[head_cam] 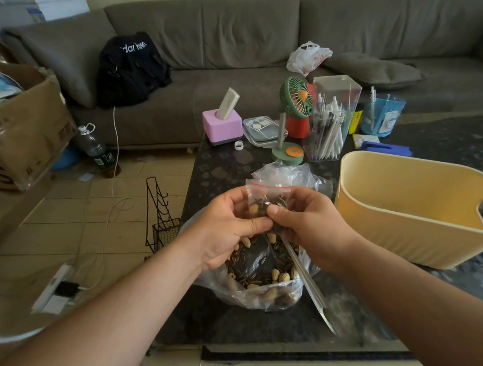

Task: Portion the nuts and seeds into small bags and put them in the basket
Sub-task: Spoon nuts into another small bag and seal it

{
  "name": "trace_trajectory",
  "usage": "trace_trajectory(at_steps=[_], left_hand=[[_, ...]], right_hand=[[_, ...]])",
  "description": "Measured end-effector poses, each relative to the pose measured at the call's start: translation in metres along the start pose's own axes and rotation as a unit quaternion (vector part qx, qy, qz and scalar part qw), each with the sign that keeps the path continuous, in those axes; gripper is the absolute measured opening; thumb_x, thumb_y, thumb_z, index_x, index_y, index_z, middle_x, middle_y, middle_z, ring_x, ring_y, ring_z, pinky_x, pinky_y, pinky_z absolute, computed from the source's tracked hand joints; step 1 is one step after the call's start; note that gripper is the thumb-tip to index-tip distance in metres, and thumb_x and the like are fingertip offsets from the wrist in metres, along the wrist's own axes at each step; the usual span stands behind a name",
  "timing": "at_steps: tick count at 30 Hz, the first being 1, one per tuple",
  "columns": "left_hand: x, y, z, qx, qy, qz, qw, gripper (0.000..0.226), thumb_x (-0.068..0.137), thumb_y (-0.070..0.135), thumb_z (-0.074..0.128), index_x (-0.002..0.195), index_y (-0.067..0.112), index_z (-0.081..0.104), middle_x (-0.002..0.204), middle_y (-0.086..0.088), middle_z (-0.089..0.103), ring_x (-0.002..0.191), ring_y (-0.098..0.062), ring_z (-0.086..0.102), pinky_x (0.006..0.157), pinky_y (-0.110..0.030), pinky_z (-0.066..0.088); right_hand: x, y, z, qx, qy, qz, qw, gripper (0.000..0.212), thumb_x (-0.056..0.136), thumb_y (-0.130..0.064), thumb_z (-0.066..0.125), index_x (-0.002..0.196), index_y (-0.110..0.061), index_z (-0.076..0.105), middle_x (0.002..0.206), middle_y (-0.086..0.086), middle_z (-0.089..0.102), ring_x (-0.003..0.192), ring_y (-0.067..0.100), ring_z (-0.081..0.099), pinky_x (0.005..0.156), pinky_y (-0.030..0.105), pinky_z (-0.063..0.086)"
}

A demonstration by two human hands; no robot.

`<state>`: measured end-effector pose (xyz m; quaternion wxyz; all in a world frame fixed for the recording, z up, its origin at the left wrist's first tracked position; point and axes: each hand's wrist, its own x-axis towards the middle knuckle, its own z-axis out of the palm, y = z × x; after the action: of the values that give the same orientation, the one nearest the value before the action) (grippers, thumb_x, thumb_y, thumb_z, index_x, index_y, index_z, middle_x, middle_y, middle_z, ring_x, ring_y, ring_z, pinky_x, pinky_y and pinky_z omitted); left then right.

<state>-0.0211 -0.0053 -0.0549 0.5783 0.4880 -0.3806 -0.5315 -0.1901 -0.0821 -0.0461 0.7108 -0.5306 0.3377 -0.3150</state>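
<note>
While both hands are raised over the big open bag of nuts and seeds (261, 270), the left hand (227, 224) and right hand (302, 222) pinch the small zip bag (266, 196) between them; the yellow basket (406, 219) stands just to the right on the dark table (221, 167)

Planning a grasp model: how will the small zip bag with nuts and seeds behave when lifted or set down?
The small zip bag is thin clear film, so probably floppy above its fill. It holds only a small portion, so likely light. Loose nuts and seeds inside should shift and slump rather than stand. The left hand and right hand both pinch it, hinting the film may be slippery.
</note>
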Motion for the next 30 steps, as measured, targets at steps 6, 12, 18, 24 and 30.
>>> trace_trajectory(at_steps=[6, 12, 18, 24, 30], left_hand=[[0.002, 0.002, 0.001, 0.005, 0.036, -0.026, 0.999, 0.052, 0.077, 0.012, 0.082, 0.127, 0.011, 0.069, 0.113, -0.011, 0.078, 0.102, -0.028, 0.075, 0.069, -0.029, 0.061], [-0.001, 0.004, 0.002, 0.031, 0.02, -0.044, 0.998, 0.041, 0.093, -0.005, 0.073, 0.129, 0.011, 0.065, 0.108, -0.007, 0.078, 0.092, -0.02, 0.077, 0.067, -0.028, 0.061], [0.0, 0.006, 0.005, 0.012, 0.086, -0.026, 0.996, 0.023, 0.102, 0.031, 0.064, 0.117, 0.015, 0.07, 0.11, -0.009, 0.077, 0.095, -0.027, 0.073, 0.075, -0.043, 0.063], [0.004, 0.0, 0.004, 0.067, 0.16, 0.032, 0.984, 0.01, 0.105, 0.017, 0.065, 0.109, 0.014, 0.073, 0.104, -0.006, 0.081, 0.096, -0.025, 0.078, 0.083, -0.049, 0.065], [0.005, -0.004, 0.003, 0.091, 0.191, 0.07, 0.975, 0.011, 0.105, 0.017, 0.066, 0.111, 0.014, 0.074, 0.103, -0.005, 0.082, 0.1, -0.025, 0.078, 0.088, -0.048, 0.064]], right_hand=[[-0.003, -0.007, 0.002, 0.013, -0.015, -0.006, 1.0, 0.017, 0.094, 0.002, 0.069, 0.111, -0.002, 0.07, 0.107, 0.024, 0.074, 0.095, 0.033, 0.075, 0.088, 0.044, 0.064], [-0.002, -0.014, -0.001, -0.024, 0.035, -0.009, 0.999, 0.009, 0.101, -0.018, 0.068, 0.096, -0.011, 0.071, 0.082, 0.006, 0.075, 0.077, 0.019, 0.071, 0.072, 0.033, 0.061], [0.002, -0.013, -0.002, -0.04, 0.059, -0.035, 0.997, 0.011, 0.1, -0.017, 0.07, 0.093, -0.008, 0.072, 0.081, 0.008, 0.075, 0.076, 0.021, 0.073, 0.071, 0.032, 0.061], [0.004, -0.01, -0.004, -0.072, 0.076, -0.024, 0.994, 0.011, 0.096, -0.016, 0.074, 0.092, -0.006, 0.074, 0.094, 0.018, 0.078, 0.088, 0.026, 0.074, 0.089, 0.045, 0.064], [0.001, -0.013, -0.003, -0.084, 0.08, -0.019, 0.993, 0.009, 0.097, -0.014, 0.074, 0.09, -0.009, 0.077, 0.088, 0.011, 0.078, 0.083, 0.022, 0.073, 0.09, 0.047, 0.064]])
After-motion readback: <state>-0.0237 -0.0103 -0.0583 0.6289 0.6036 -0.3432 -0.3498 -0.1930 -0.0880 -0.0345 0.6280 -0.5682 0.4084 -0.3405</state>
